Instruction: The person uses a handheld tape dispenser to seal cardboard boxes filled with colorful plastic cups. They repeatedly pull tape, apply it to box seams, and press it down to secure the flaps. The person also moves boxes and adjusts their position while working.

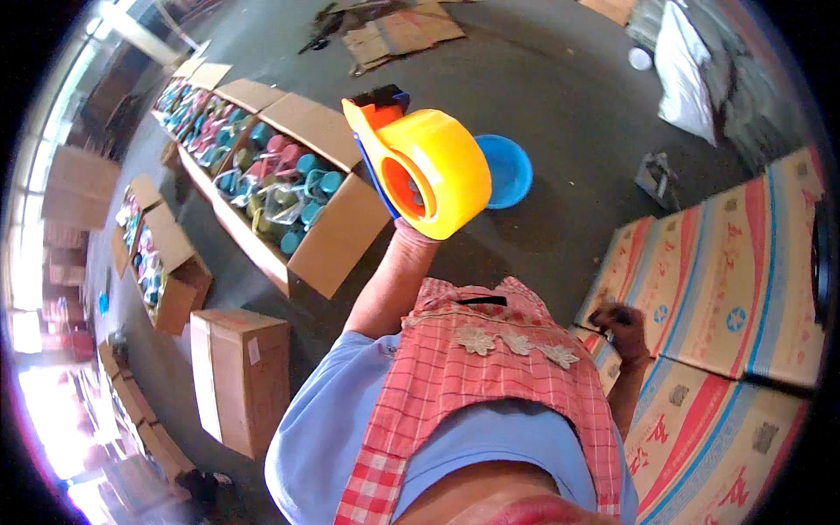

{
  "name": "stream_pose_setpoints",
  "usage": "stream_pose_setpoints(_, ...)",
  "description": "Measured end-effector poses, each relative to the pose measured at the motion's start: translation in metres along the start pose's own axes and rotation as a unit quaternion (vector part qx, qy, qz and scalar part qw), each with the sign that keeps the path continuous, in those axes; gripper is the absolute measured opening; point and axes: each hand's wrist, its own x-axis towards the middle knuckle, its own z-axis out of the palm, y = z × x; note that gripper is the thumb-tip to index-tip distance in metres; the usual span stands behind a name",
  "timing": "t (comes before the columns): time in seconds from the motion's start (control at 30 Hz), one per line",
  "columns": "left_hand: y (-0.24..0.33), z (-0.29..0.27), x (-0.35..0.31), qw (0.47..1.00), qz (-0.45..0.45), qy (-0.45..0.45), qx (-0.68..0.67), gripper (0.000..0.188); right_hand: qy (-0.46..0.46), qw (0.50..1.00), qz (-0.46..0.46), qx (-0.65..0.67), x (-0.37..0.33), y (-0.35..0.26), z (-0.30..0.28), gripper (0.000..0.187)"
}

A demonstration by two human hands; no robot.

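My left hand [411, 238] is raised in front of me and closed around a tape dispenser [374, 140] with an orange and blue frame. A thick yellow tape roll [459, 171] sits on it and hides most of my fingers. At my right side, my right hand [623, 331] is low beside the stacked cartons [700, 280]. Its fingers are curled and in shadow, and whatever they hold is too dark to make out. A blue round basin [509, 172] stands on the floor beyond the tape roll.
An open carton [337, 232] of colourful bagged cups heads a row on the left, with another open carton [182, 293] beside it. A closed carton [241, 372] stands nearer. Flattened cardboard [402, 35] lies far ahead; a white sack [687, 79] is at far right.
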Motion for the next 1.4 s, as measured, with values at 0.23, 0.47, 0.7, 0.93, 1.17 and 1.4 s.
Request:
stream_pose_setpoints(0.23,0.044,-0.026,-0.024,0.995,0.028,-0.082,-0.051,0.029,-0.309,0.811,-0.185,-0.462,0.039,-0.074,0.073,0.03)
stream_pose_setpoints(0.47,0.086,-0.019,-0.046,0.968,0.05,-0.232,-0.087,0.03,-0.443,0.847,-0.076,-0.284,0.11,-0.092,0.114,0.023)
stream_pose_setpoints(0.7,0.117,-0.015,-0.083,0.958,0.263,-0.109,0.037,0.037,-0.192,0.963,-0.093,0.165,0.154,-0.138,0.179,0.024)
stream_pose_setpoints(0.93,0.117,0.014,-0.096,0.908,0.359,-0.037,0.212,0.043,-0.304,0.891,-0.226,0.251,0.148,-0.196,0.281,0.054)
stream_pose_setpoints(1.17,0.122,0.008,-0.107,0.842,0.423,-0.03,0.334,0.046,-0.304,0.911,-0.207,0.189,0.176,-0.189,0.302,0.044)
stream_pose_setpoints(1.4,0.117,-0.01,-0.114,0.897,0.337,0.039,0.282,0.057,-0.331,0.865,-0.374,-0.047,0.174,-0.24,0.262,0.057)
